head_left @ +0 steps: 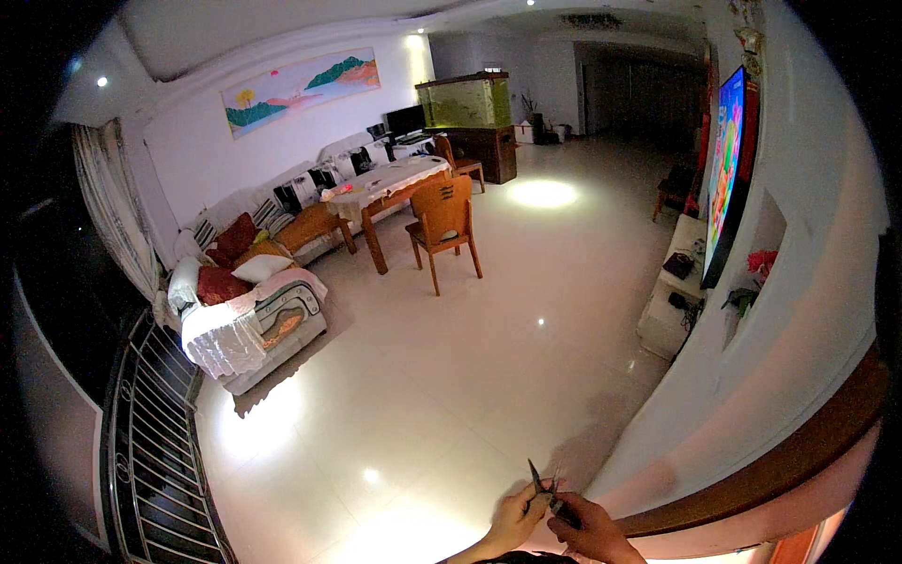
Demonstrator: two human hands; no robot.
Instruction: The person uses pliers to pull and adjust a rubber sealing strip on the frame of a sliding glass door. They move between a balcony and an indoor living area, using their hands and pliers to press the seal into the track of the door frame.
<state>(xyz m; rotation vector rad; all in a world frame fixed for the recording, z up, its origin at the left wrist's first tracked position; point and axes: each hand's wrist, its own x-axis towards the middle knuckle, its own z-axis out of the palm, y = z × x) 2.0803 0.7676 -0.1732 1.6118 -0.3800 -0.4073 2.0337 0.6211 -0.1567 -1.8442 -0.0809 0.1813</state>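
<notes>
Both my hands are close together at the lower edge, in front of my body. My right hand point(592, 531) is closed around the dark handle of a small pointed metal tool point(536, 475) that looks like scissors or pliers. Its dark tip points up and away from me, with a thinner, lighter point beside it. My left hand point(515, 520) is closed, its fingertips against the tool near its middle. Whatever the left fingers pinch is too small to make out.
A brown ledge point(752, 498) curves along the wall at my right. Farther off are a low white cabinet point(662, 315), a lit television point(724, 179), a wooden chair point(442, 221), a cloth-covered table point(376, 188), and a sofa point(282, 348). A metal railing point(155, 451) runs at the left.
</notes>
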